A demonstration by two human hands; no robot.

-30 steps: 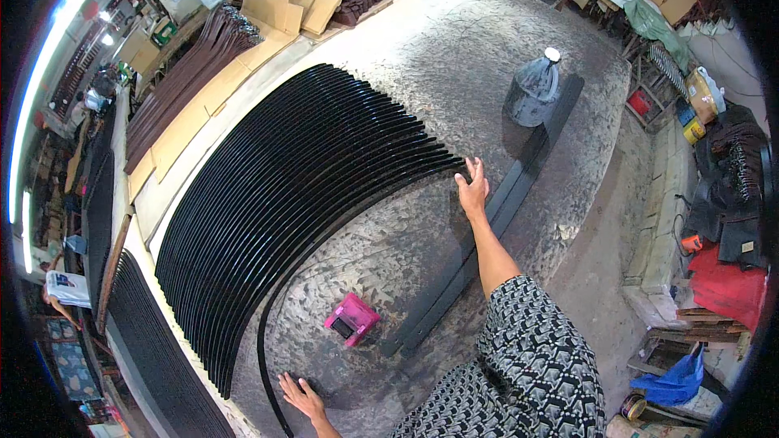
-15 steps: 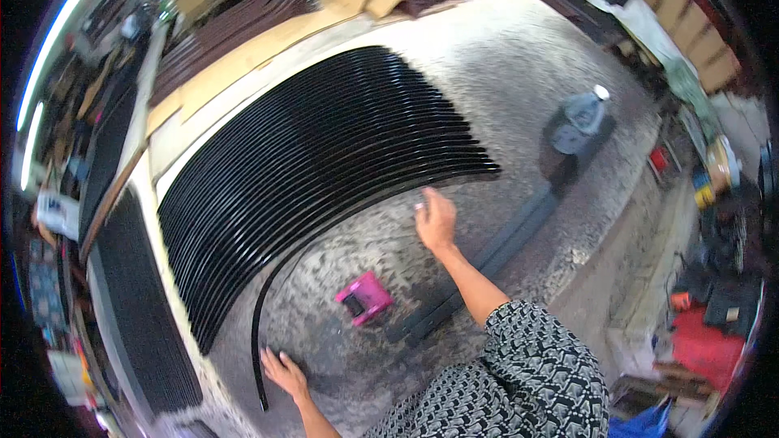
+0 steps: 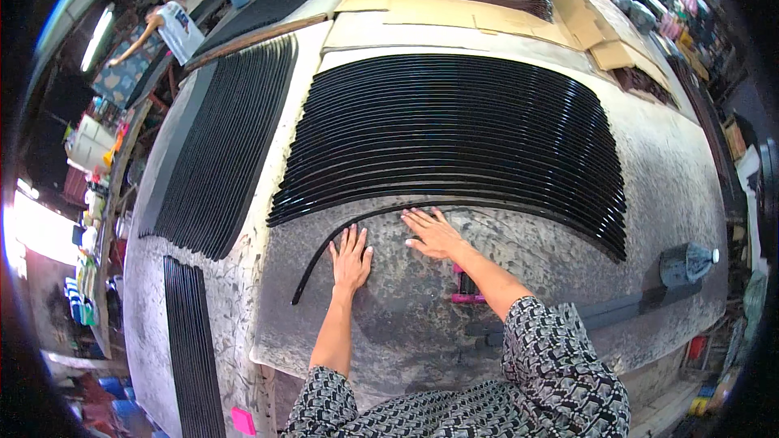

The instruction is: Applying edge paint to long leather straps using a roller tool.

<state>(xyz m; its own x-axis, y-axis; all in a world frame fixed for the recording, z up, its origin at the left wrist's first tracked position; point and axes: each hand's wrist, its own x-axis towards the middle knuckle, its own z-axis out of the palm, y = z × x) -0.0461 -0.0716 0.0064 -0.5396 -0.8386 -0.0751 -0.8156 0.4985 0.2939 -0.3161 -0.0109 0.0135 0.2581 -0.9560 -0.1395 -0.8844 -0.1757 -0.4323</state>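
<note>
Worktop (image 3: 389, 341), grey. Batch of black strips (image 3: 454, 130), side by side toward its far edge, presumably so none overlap. One curved strip (image 3: 307, 268), nearer the front edge; its right stretch, to my eye, blurs into the batch. Right hand (image 3: 433, 234) and left hand (image 3: 351, 258), palms down, fingers spread, tips at that strip, perhaps steadying it; pressure unclear. Pink tool (image 3: 467, 298), partly hidden by the right forearm (image 3: 493, 280).

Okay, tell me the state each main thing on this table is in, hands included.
Front strip: curved, left end apart from others
Left hand: open, palm down, at that strip
Right hand: open, palm down, at that strip
Black strips: curved, side by side
Bottle: capped
Pink tool: partly hidden
Cardboard: partly folded
</note>
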